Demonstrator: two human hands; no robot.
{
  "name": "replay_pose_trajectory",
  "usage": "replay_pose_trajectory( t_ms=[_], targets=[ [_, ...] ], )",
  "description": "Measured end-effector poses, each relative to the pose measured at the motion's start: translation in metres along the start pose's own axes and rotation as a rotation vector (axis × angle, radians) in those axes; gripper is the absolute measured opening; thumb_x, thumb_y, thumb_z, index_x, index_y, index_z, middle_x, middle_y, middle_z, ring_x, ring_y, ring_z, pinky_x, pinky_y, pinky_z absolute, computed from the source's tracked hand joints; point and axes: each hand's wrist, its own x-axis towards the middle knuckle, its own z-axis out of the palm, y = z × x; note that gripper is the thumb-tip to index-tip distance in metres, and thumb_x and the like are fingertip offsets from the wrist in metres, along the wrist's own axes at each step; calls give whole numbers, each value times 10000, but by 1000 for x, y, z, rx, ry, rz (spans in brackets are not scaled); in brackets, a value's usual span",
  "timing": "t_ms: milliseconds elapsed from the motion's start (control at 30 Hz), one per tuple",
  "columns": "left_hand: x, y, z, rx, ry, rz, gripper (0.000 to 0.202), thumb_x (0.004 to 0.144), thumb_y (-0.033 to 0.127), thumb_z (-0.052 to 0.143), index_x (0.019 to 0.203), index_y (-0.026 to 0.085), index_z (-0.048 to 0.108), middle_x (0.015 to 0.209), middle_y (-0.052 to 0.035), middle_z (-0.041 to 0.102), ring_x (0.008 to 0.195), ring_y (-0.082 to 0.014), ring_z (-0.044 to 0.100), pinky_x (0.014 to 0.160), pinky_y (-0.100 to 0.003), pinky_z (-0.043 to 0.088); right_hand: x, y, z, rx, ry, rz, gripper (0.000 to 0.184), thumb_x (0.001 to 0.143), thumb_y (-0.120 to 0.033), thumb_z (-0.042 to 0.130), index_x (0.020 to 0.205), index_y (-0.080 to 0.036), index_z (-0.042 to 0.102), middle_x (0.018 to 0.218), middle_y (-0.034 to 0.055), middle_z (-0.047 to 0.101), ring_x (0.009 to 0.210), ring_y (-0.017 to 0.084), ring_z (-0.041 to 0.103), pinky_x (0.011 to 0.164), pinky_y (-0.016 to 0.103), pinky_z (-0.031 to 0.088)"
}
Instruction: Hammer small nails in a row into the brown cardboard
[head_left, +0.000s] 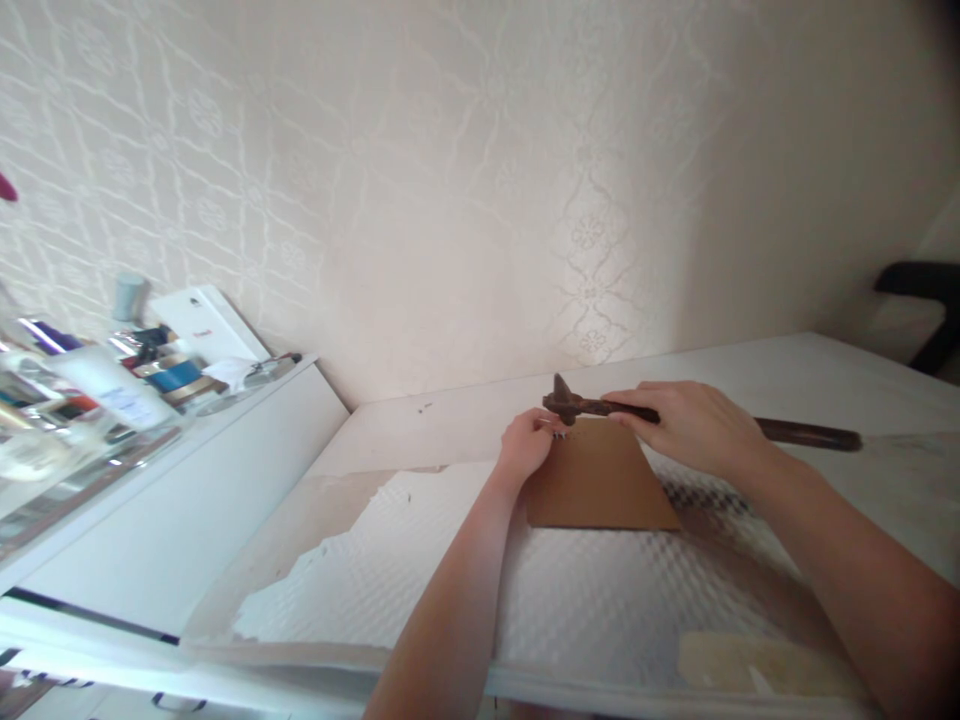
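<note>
My right hand (694, 425) is closed round the shaft of a dark hammer (577, 405), close behind its head. The hammer lies level above the far edge of a brown cardboard sheet (600, 485), and its long handle (810, 434) sticks out to the right. My left hand (529, 445) is pinched at the cardboard's far left corner, right under the hammer head, on something small that I cannot make out. The cardboard rests on a white textured sheet (420, 580) spread over a white table (757, 365).
A white shelf unit (187, 480) at the left carries several bottles and tubes (105, 390). A patterned wall (450, 180) runs right behind the table. The white sheet has torn edges at the left. A dark chair part (926, 290) shows at the far right.
</note>
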Motion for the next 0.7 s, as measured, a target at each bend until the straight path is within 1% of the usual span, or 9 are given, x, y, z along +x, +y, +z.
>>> replay_pose_trajectory(
  t_ms=[67,167,300,367,500,600,700],
  targets=[
    [0,0,0,8,4,-7,221,742,166,503,869,216,677,930,-17,700,958,-188,605,923,-310,417,0,0,0,15,13,-9,306,867,-352,442,1085,-320,654,911,10,690,740,193,617,596,275,394],
    [0,0,0,21,1,2,224,747,167,490,863,212,676,938,-21,698,953,-194,607,912,-321,424,0,0,0,32,-8,-24,306,864,-352,447,1091,-327,650,904,5,691,748,193,618,602,274,398],
    [0,-1,0,9,1,16,237,742,155,482,869,213,673,926,-17,700,952,-187,608,912,-313,424,0,-1,-1,5,-1,2,312,870,-356,433,1086,-315,654,916,13,691,748,204,620,601,285,401],
    [0,-1,0,11,3,13,240,740,154,484,878,213,672,929,-18,700,952,-188,608,908,-313,426,0,-1,-1,17,8,-1,313,871,-355,430,1086,-314,653,929,12,691,754,204,621,604,285,403],
    [-1,1,0,26,-3,6,229,747,165,484,866,214,674,943,-20,697,952,-195,607,906,-319,427,0,0,-1,39,-19,-16,302,863,-351,444,1074,-321,659,911,8,694,756,199,620,606,278,405],
    [-1,1,-1,18,0,5,232,745,162,484,865,219,675,937,-12,698,956,-188,605,917,-313,420,0,0,-1,27,-3,7,307,864,-353,440,1079,-322,656,915,9,693,746,200,618,598,279,403],
    [-2,2,-1,22,0,-7,231,745,170,492,875,218,676,939,-15,697,957,-188,605,923,-315,417,0,0,0,37,1,-2,310,865,-351,439,1089,-323,652,917,8,693,751,195,619,603,275,403]
  ],
)
